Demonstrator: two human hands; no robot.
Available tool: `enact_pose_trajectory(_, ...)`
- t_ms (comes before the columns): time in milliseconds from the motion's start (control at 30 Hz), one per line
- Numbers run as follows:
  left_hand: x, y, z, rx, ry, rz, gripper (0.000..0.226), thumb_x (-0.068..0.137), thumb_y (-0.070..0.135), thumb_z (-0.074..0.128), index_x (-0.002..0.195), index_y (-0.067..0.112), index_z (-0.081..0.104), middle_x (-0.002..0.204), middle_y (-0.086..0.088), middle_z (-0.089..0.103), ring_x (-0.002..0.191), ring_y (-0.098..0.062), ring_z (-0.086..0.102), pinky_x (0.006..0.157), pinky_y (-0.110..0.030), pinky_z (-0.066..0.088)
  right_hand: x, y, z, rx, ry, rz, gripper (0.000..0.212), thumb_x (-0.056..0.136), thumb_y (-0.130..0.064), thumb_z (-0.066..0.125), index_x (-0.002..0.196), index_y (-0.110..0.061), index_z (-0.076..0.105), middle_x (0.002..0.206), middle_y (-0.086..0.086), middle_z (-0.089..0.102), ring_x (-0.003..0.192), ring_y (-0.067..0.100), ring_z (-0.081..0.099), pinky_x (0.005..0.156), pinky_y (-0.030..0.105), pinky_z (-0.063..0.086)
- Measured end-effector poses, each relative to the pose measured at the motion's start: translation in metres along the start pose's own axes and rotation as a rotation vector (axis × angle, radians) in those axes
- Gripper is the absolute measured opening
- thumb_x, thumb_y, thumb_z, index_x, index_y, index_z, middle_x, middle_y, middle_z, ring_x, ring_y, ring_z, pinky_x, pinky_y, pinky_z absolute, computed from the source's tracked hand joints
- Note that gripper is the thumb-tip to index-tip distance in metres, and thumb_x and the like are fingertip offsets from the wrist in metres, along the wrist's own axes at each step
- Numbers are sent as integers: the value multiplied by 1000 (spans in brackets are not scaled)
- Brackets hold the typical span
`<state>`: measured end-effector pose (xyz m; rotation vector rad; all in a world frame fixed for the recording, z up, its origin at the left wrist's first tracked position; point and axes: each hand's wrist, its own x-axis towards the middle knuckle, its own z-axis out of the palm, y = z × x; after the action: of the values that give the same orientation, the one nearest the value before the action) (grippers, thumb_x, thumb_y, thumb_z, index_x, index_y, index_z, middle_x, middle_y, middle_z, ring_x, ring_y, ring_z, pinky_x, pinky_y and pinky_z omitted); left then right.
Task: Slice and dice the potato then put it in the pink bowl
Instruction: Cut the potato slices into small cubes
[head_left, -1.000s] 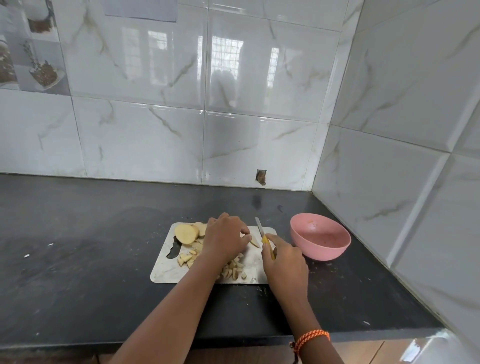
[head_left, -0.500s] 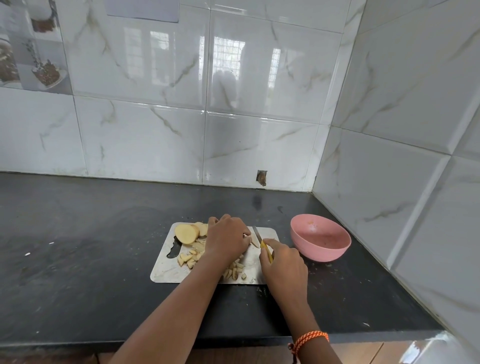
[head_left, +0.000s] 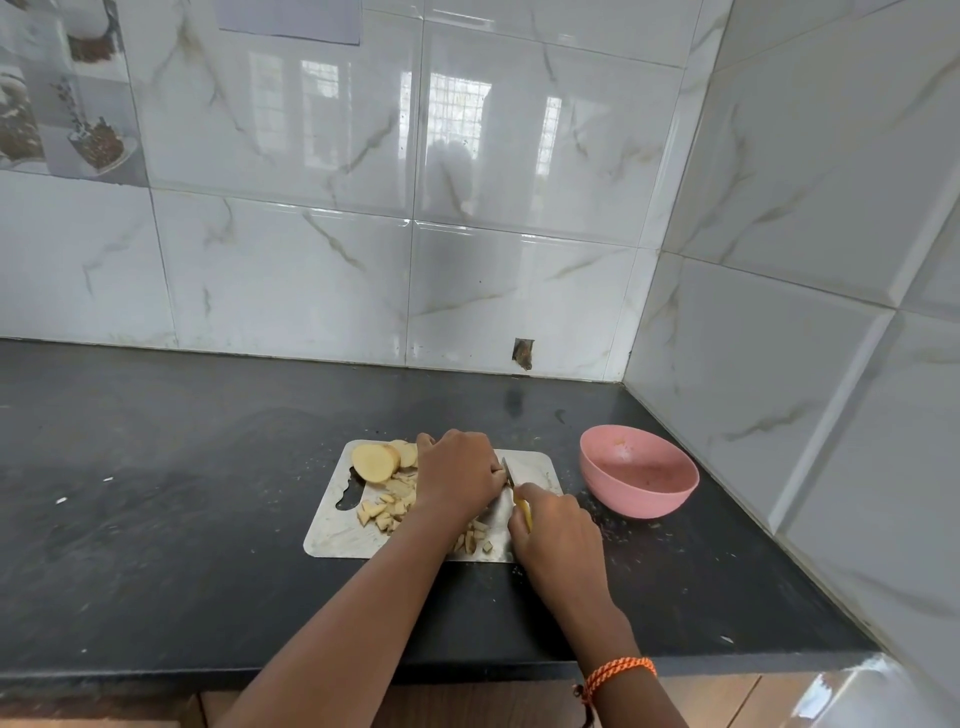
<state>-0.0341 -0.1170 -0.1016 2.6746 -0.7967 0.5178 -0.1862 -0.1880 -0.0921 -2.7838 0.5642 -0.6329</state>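
A metal cutting board (head_left: 332, 535) lies on the black counter. Round potato slices (head_left: 375, 461) sit at its far left, and diced potato pieces (head_left: 383, 512) are scattered on its near side. My left hand (head_left: 457, 475) is curled over potato at the board's middle; what it holds is hidden beneath it. My right hand (head_left: 558, 540) grips a knife with a yellow handle (head_left: 523, 512). The knife's blade (head_left: 508, 474) points away from me and touches my left hand's fingers. The pink bowl (head_left: 638, 470) stands right of the board, holding only tiny specks.
The black counter (head_left: 182, 493) runs left and ends at a front edge close to me. White tiled walls meet in a corner just behind and to the right of the bowl. Small crumbs lie on the counter near the bowl.
The knife blade has moved left and down until it sits against my left hand's fingers. My left hand stays over the potato, and the bowl has not moved.
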Motion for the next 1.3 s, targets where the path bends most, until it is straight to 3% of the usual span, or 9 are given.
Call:
enact_pose_trajectory(233,1,0,4,1,-6,-10,30,93,55,62,86,31,79,90,14,71,93,-13,61,89,-44,34,-24,11,-10,26,-11,-25,23,104,-37,46,119,-30,61,98,2,67,89,23,60,75,40,50)
enact_pose_trajectory(600,0,-2,-4,-53,-46,-12,24,92,45,63,84,33,81,89,16,74,87,-11,64,94,-44,37,-58,29,-27,75,26,-16,26,102,-40,48,121,-34,65,95,-1,69,84,19,59,72,36,47)
enact_pose_trajectory(733,6,-6,-6,-61,-45,-3,22,96,35,60,86,32,81,83,13,75,79,-11,66,115,-50,34,-44,27,-27,169,172,1,34,101,-41,48,128,-31,66,88,-2,72,77,19,64,72,41,56)
enact_pose_trajectory(800,7,-7,-9,-69,-51,37,22,99,31,60,97,35,81,98,15,77,94,-11,69,123,-55,26,-32,24,-26,171,216,-7,34,102,-39,47,131,-31,64,90,-2,73,78,19,65,72,42,57)
enact_pose_trajectory(867,8,-5,-13,-111,-107,94,26,100,24,62,113,39,79,124,19,72,121,-11,62,125,-57,21,-22,20,-24,128,195,-2,30,104,-35,45,129,-31,63,89,2,72,79,24,64,71,42,55)
enact_pose_trajectory(933,9,-3,-15,-133,-185,167,37,99,17,61,118,44,77,134,21,67,131,-11,55,120,-55,27,-14,17,-22,82,167,4,28,105,-33,44,126,-28,61,88,5,70,80,28,64,69,42,52)
enact_pose_trajectory(1033,12,-4,-12,-136,-201,195,36,99,17,62,110,47,80,129,25,68,128,-8,52,115,-49,32,-11,17,-21,50,138,17,28,105,-32,43,127,-25,59,90,7,70,81,28,64,70,41,52)
enact_pose_trajectory(1167,16,-8,-10,-90,-121,144,16,98,38,68,95,44,82,111,25,72,115,-7,51,111,-45,31,-8,21,-19,82,157,39,28,105,-30,46,127,-23,61,91,6,71,81,25,64,70,39,52)
enact_pose_trajectory(1300,13,-8,-5,-16,-67,44,24,89,59,72,81,37,79,91,19,71,103,-9,54,97,-41,38,-7,20,-16,82,127,31,27,105,-31,48,126,-25,63,93,4,71,81,22,64,74,40,54)
